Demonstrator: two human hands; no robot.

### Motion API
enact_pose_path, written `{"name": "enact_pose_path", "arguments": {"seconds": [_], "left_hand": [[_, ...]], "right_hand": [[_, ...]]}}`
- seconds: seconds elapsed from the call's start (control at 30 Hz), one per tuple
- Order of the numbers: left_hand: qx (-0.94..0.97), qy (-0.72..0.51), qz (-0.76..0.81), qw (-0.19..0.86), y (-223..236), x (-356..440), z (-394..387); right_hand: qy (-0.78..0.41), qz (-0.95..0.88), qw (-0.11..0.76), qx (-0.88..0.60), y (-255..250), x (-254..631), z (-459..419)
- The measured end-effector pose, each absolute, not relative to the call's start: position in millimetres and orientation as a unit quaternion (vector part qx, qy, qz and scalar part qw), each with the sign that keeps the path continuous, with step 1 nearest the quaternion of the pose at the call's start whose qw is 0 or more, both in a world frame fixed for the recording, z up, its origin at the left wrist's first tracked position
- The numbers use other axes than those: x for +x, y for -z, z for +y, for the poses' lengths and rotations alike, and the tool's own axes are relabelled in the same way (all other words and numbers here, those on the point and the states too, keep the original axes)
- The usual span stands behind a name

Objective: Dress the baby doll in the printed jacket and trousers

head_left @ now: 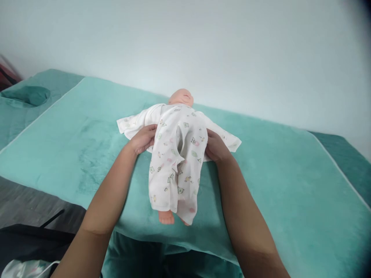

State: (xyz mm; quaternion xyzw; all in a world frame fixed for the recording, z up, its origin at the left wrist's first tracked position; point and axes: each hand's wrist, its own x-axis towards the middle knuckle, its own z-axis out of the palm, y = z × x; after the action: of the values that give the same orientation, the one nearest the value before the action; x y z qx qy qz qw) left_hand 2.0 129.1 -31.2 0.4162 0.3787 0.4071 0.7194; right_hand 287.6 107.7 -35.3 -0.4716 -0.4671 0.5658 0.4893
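A baby doll lies on its back, its head toward the wall and its feet toward me. It wears a white printed shirt with the sleeves spread out. Matching white baby trousers with small animal prints cover its legs and reach up over the belly. My left hand is closed on the trousers' left side, fingertips hidden behind the cloth. On the other side my right hand grips the trousers, most of its fingers tucked out of sight. One doll foot pokes from a trouser leg.
A green padded bed lies beneath the doll, against a white wall. At the bed's left end is a face hole. A black item and some pale cloth are at the lower left, by the grey floor.
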Motion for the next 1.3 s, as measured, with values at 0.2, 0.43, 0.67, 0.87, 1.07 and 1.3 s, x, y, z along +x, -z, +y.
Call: {"name": "enact_pose_path", "arguments": {"seconds": [0.2,0.43,0.67,0.87,1.07,1.3], "left_hand": [[0.423,-0.427,0.375,0.707,25,8,124],[0.448,-0.407,0.380,0.699,22,10,122],[0.456,-0.392,0.390,0.698,19,13,117],[0.422,-0.402,0.373,0.722,30,14,121],[0.447,-0.388,0.325,0.737,29,12,114],[0.467,-0.400,0.338,0.713,26,16,112]], "right_hand": [[-0.576,-0.456,0.494,-0.465,37,286,109],[-0.549,-0.464,0.485,-0.498,36,285,108],[-0.555,-0.427,0.504,-0.507,26,269,105],[-0.518,-0.444,0.533,-0.500,21,259,102],[-0.493,-0.455,0.521,-0.527,22,261,103],[-0.424,-0.517,0.525,-0.527,27,264,102]]}}
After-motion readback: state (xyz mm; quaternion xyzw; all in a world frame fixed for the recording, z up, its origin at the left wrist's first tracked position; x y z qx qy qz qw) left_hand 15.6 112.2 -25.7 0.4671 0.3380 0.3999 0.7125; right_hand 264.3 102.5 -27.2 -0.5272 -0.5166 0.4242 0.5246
